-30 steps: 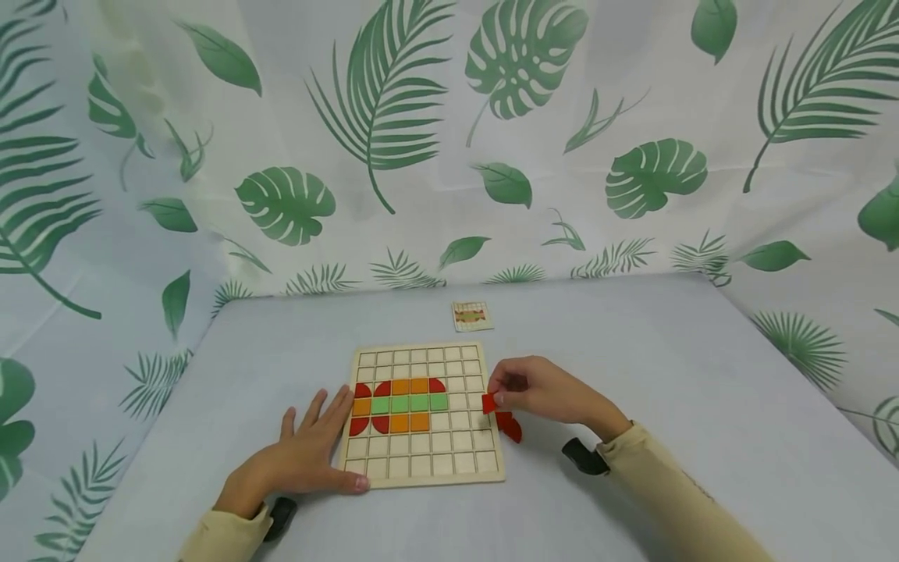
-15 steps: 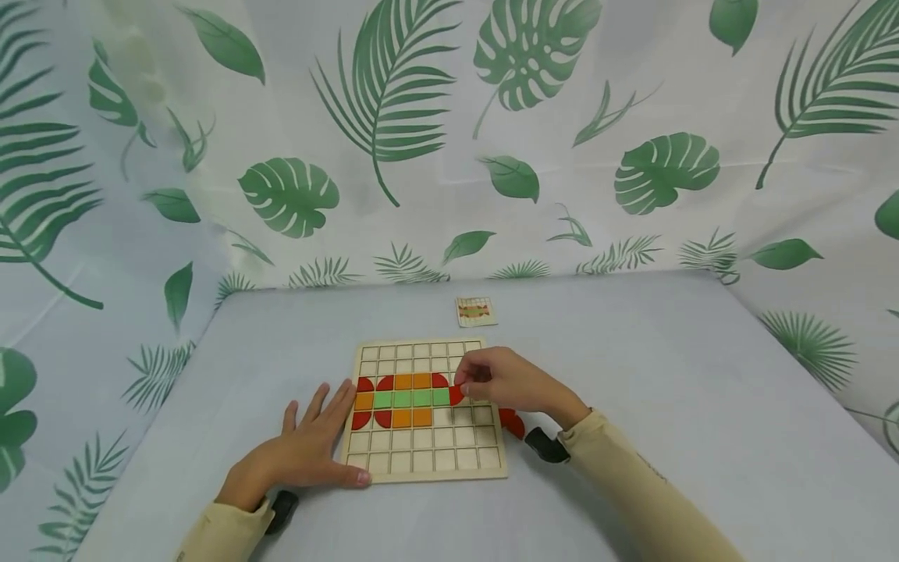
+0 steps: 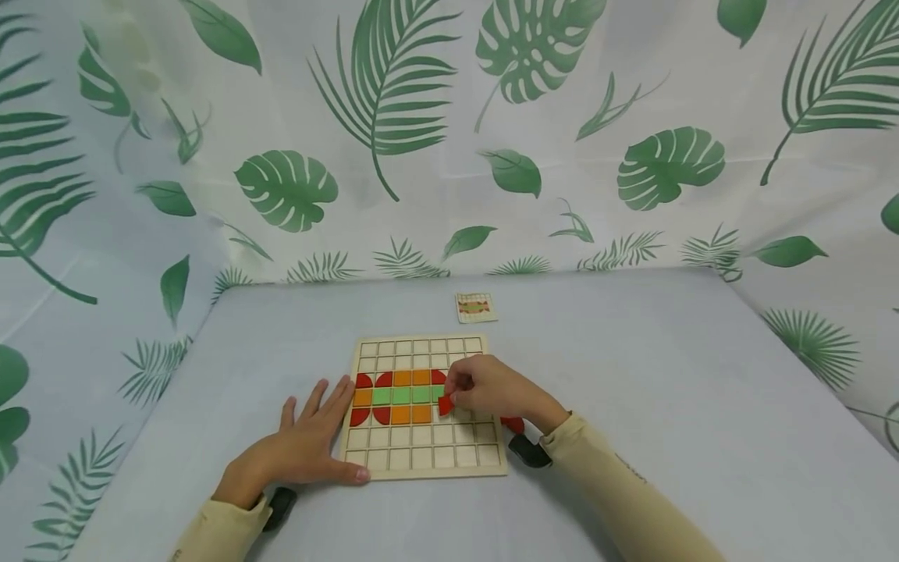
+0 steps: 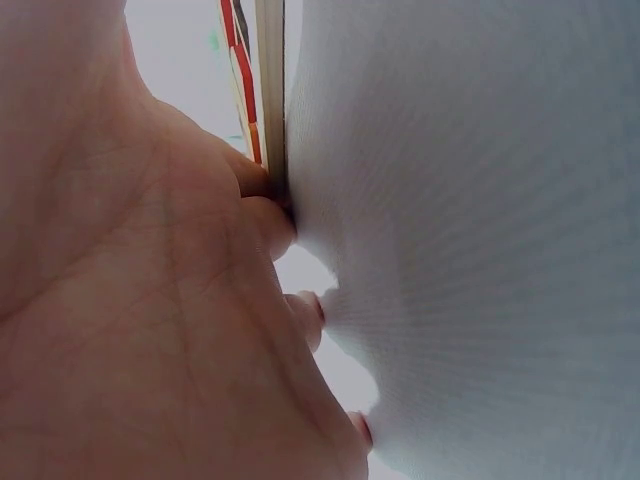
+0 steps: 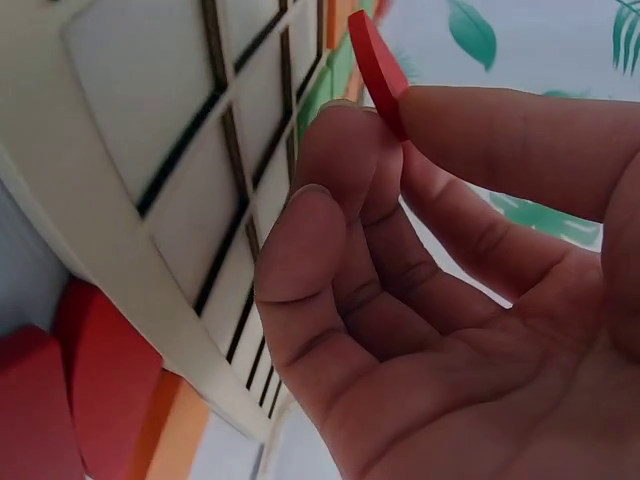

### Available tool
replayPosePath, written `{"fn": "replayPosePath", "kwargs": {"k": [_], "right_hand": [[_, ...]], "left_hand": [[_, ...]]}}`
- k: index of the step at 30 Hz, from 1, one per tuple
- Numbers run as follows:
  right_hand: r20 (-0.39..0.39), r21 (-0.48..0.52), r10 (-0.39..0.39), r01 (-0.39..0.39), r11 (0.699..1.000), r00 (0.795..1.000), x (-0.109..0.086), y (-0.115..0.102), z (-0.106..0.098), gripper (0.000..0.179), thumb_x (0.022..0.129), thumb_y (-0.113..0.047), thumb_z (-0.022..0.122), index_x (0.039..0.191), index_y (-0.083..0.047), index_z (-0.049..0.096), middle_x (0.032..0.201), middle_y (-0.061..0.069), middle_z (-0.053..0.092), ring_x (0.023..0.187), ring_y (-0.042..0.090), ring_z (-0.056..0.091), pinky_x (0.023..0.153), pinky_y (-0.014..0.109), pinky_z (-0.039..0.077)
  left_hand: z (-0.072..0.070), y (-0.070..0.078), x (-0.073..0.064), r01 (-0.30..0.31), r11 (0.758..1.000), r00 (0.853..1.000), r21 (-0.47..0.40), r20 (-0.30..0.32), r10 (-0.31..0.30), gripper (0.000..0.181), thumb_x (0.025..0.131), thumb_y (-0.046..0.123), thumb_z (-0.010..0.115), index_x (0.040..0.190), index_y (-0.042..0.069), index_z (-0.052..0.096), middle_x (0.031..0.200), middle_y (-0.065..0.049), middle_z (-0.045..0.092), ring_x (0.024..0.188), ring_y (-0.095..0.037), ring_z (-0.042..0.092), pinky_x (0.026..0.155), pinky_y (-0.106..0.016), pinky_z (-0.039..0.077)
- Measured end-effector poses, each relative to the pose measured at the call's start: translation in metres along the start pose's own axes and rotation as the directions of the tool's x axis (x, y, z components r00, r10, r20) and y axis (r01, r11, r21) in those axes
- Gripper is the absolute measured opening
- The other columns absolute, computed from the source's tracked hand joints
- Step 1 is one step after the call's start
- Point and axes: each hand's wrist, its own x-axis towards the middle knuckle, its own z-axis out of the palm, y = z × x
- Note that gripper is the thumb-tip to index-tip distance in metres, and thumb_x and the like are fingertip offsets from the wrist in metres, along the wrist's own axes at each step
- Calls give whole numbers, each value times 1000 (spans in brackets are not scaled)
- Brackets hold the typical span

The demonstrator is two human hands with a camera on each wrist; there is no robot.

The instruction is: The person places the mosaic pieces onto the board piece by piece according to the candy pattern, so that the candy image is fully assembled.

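A wooden grid board [image 3: 421, 460] lies on the table, with red quarter-round, orange and green tiles across its left and middle squares. Between thumb and fingertips my right hand [image 3: 495, 386] pinches a red quarter-round tile [image 3: 445, 406], just above the board, near the right end of the lower orange row. The right wrist view shows that red tile [image 5: 376, 65] tilted on edge. My left hand [image 3: 305, 445] has its fingers spread at the board's left side, the thumb on the near left corner. In the left wrist view its fingertips touch the cloth beside the board edge [image 4: 270, 90].
A small pattern card [image 3: 475, 307] lies behind the board. Loose red pieces [image 3: 514, 425] sit by its right edge, partly hidden by the right wrist; the right wrist view also shows an orange piece [image 5: 178, 430] there. A leaf-print cloth [image 3: 421, 195] hangs behind the table.
My right hand has carried the red tile leftward from the board's right edge, over the grid and then slightly nearer, to beside the lower orange tiles. The left hand has stayed in place.
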Motion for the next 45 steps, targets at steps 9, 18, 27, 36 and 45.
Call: {"fn": "replayPosePath", "kwargs": {"k": [9, 18, 27, 36, 45], "right_hand": [[-13, -69, -4, 3, 998, 1000, 2, -3, 9, 14, 94, 4, 68, 86, -8, 69, 75, -5, 61, 69, 10, 54, 65, 26, 46], [-43, -105, -12, 7, 994, 999, 2, -6, 15, 16, 94, 6, 66, 85, -7, 66, 73, -4, 59, 67, 9, 51, 62, 24, 44], [-46, -140, -20, 14, 990, 999, 2, -5, 17, 17, 95, 7, 66, 85, -7, 66, 74, -4, 59, 67, 9, 51, 62, 24, 43], [-13, -105, -35, 33, 994, 999, 2, 2, 12, 13, 98, 2, 67, 90, -8, 71, 79, -6, 64, 71, 9, 55, 67, 26, 48], [42, 3, -48, 48, 999, 998, -11, 2, -12, 9, 104, -8, 66, 104, -7, 75, 96, 0, 74, 87, 14, 62, 81, 33, 53]], "left_hand": [[-2, 0, 0, -11, 1000, 1000, 15, -11, 11, 138, 80, 65, 88, 172, 3, 5, 179, -19, 1, 161, -48, -11, 115, -78, -12], [-2, -3, 1, -31, 999, 1000, -11, -8, 31, 140, 78, 70, 86, 172, 2, 6, 178, -19, 0, 160, -47, -13, 115, -76, -16], [0, 1, 2, -19, 1000, 1000, 12, -13, 19, 139, 80, 63, 89, 172, 4, 4, 179, -19, 1, 161, -48, -11, 115, -78, -12], [0, 1, 2, -8, 1000, 1000, 9, -7, 9, 139, 80, 64, 89, 172, 3, 4, 179, -19, 1, 161, -47, -11, 115, -77, -13], [1, 1, 1, -4, 999, 1000, 39, -18, 4, 140, 79, 66, 88, 171, 2, 6, 178, -21, 2, 160, -49, -10, 115, -79, -12]]}}
